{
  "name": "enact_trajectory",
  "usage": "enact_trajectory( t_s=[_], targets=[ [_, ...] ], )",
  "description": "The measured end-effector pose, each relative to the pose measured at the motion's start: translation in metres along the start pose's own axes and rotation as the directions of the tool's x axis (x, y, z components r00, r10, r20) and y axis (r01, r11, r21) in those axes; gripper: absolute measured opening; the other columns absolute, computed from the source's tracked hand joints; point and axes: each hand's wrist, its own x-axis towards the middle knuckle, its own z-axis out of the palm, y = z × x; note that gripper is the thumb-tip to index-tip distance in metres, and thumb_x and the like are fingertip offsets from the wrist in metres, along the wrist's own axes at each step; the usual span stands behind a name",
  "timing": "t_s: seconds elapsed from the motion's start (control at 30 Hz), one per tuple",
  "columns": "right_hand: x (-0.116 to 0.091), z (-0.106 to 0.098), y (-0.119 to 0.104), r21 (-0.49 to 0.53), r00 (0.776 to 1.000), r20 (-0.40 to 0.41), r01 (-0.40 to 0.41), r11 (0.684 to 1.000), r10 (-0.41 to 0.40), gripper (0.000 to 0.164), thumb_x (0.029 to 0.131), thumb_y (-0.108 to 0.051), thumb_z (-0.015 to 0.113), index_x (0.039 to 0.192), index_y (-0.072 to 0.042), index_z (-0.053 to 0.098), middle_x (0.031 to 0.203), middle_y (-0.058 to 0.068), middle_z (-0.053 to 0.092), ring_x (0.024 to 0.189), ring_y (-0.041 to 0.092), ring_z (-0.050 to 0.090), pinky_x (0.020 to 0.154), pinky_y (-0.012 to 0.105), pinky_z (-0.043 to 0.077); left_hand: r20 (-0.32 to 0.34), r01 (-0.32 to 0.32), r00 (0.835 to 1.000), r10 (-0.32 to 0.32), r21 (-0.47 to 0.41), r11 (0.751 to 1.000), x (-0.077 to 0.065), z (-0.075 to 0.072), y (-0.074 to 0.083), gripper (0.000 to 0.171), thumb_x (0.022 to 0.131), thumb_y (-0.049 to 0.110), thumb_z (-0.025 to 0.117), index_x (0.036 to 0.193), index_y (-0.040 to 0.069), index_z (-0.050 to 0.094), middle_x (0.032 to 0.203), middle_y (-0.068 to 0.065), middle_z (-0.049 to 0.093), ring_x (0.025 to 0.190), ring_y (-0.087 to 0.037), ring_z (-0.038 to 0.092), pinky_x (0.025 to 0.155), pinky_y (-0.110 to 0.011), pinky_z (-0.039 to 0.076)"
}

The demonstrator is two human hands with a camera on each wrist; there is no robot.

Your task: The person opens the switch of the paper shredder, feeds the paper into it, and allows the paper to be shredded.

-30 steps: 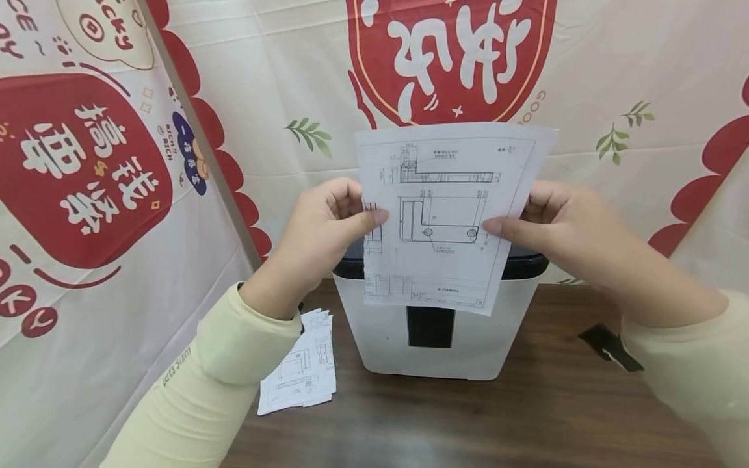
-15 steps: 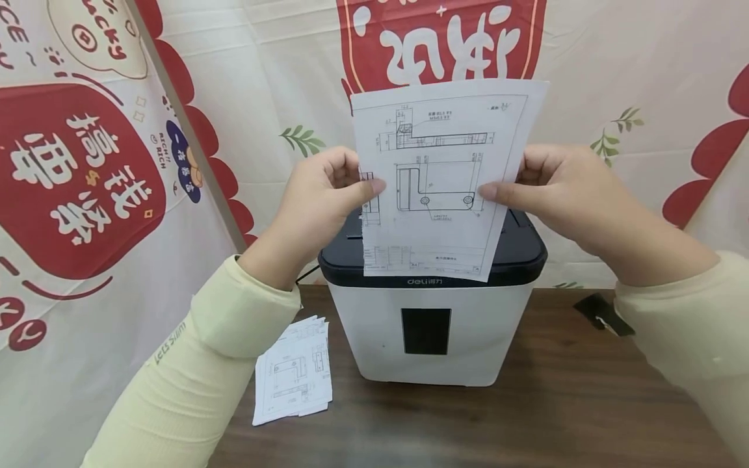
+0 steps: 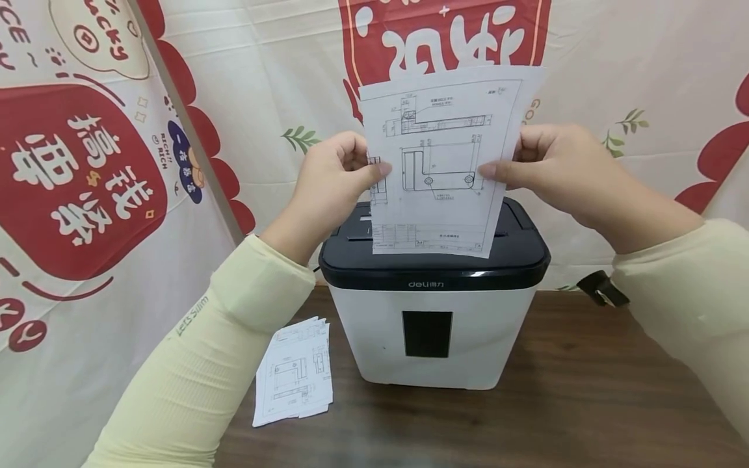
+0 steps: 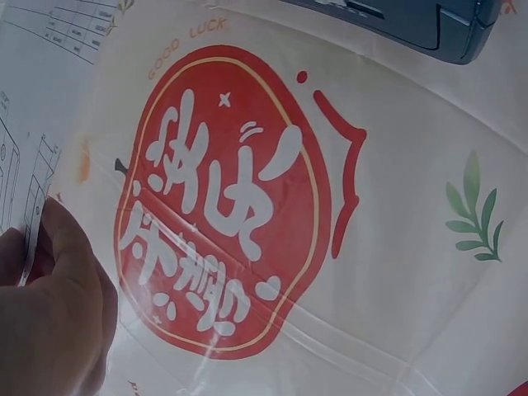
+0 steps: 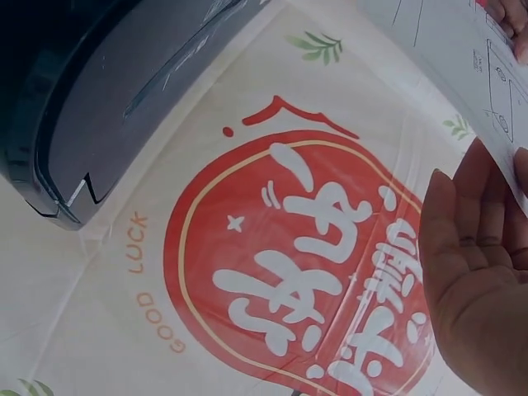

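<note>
Raised slightly, the printed sheet (image 3: 445, 218) hangs between the left hand (image 3: 333, 174) and right hand (image 3: 556, 166), each pinching a side edge, its long axis pointing down toward the black-topped machine (image 3: 371, 338).

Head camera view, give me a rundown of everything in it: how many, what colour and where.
Table: one, brown wood-look, bottom.
Patterned cloth: number unclear, cream with red prints, behind and at left.
Machine marked deli: one, white with black top, on the table, centre.
Front panel: one, black, on the machine.
Held sheet: one, white with dark drawings, overlapping the machine's top in view.
Loose sheets: several, white with dark drawings, left of the machine.
Dark item: one, black, beside the right sleeve, unclear what.
Sleeves: two, pale yellow, on the forearms.
Hands: two, bare; left hand and right hand pinching opposite side edges of the sheet.
</note>
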Motion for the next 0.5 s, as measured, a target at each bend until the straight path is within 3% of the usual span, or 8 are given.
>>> enact_trajectory(
  t_s=[0.5],
  targets=[
    [0.025, 0.009, 0.005, -0.007, 1.000, -0.015, 0.007, 1.000, -0.007, 0.036, 0.088, -0.025, 0.071, 0.119, -0.005, 0.066, 0.107, -0.003, 0.071, 0.085, 0.010, 0.066, 0.071, 0.018, 0.051, -0.028, 0.020, 0.999, -0.019, 0.031, 0.999, 0.022, -0.001, -0.018, 0.005, 0.090, 0.005, 0.067, 0.089, 0.008, 0.062, 0.092, -0.008, 0.070, 0.084, -0.017, 0.065, 0.082, -0.029, 0.047]
  ],
)
